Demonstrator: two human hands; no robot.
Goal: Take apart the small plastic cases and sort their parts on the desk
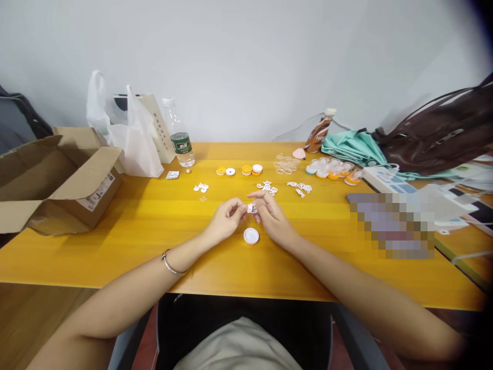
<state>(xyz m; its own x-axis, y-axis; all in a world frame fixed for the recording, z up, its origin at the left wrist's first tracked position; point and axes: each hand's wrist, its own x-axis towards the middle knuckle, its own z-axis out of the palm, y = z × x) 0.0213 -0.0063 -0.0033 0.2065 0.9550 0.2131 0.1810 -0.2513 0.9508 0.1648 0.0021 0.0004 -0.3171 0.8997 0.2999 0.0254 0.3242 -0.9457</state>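
Because the left hand (225, 219) pinches one small white openwork piece (252, 208) at its edge, a loose hold could drop it and a hard one bend it; whether the right hand (275, 220) grips it too, I cannot tell. One round white disc (251, 236) lies just nearside of the grip; beyond it stand one clear bottle (181, 141) leftward, one brown bottle (319, 133) rightward.

"What's worn behind the left fingers (233, 207)?"
"A slim, silvery bangle (168, 265) around the wrist (187, 252). Behind both sets of fingers, the forearms (346, 272) are bare."
"And farther back from them?"
"Pale, greyish cloth (239, 347), softly creased, with black material (196, 313) beside it; whether that's worn, I can't tell."
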